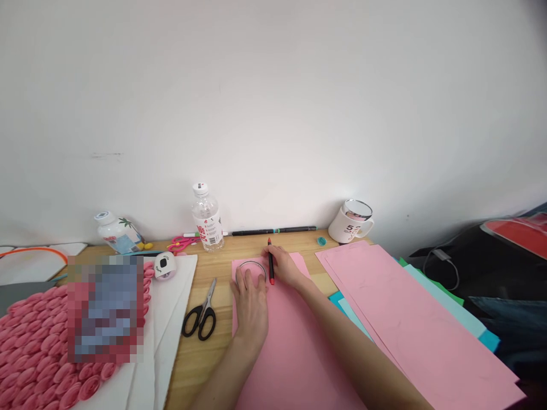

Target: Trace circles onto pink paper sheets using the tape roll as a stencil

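A stack of pink paper sheets [290, 347] lies in front of me on the wooden table. With fingers spread and flat, my left hand [249, 307] rests on the paper and over the near part of a thin metallic ring [255, 262]. Part of the ring is hidden beneath those fingers. My right hand [282, 266] is closed around a black-and-red marker [270, 263], held just right of the ring with its red lower end at the paper. Scissors [203, 316] with black handles lie left of my left hand.
A clear bottle [207, 225], several pens [276, 230], a teal cap [322, 241] and a white mug [344, 226] line the wall. More pink sheets [410, 313] lie right. At left are pink paper rolls [38, 347], white boards [164, 330] and a carton-like white bottle [119, 233].
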Demonstrator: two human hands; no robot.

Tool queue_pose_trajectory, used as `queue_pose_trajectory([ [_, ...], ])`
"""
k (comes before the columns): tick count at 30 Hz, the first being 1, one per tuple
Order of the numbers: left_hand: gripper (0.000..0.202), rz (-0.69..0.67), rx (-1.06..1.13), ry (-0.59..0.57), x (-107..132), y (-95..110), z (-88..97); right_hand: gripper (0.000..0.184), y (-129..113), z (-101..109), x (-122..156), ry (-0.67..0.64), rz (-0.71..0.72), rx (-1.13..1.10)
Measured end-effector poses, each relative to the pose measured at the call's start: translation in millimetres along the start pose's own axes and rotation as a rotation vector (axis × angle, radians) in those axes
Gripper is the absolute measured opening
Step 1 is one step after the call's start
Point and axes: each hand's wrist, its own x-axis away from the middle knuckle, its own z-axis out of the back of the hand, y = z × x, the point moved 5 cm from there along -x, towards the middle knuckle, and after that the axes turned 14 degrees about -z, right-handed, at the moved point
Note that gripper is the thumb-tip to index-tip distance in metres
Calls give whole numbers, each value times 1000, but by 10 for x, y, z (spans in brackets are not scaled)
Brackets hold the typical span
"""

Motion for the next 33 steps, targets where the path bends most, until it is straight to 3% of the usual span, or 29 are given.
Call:
queue_pose_trajectory([
  [3, 33, 14, -30, -36, 0, -5, 11, 18, -3, 26, -30, -39, -11, -49],
  [6, 40, -10, -86, -48, 11, 10, 35, 18, -20, 36, 20, 19, 7, -41],
  [11, 46, -80, -203, -141, 36, 72, 75, 21, -126, -4, 232, 31, 130, -48],
  [16, 45, -23, -242, -170, 44, 141, 125, 21, -184, -64, 245, 9, 209, 50],
  [19, 39, 8, -234, -151, 42, 151, 142, 17, -136, 35, 189, 44, 167, 75],
  [21, 35, 2, -189, -124, 72, 126, 144, 14, -53, 221, 240, 121, 55, 64],
  [23, 35, 9, -122, -80, 157, 59, 147, 10, 56, 455, 437, 203, -102, 57],
  [26, 38, 66, -23, 9, 384, -100, 145, 11, 183, 689, 970, 163, -288, 50],
  [30, 40, 80, 183, 175, 659, -232, 131, 9, 281, 728, 1664, 97, -457, 60],
  [33, 40, 92, 335, 235, 705, -258, 122, 11, 281, 684, 1835, 112, -428, 67],
])
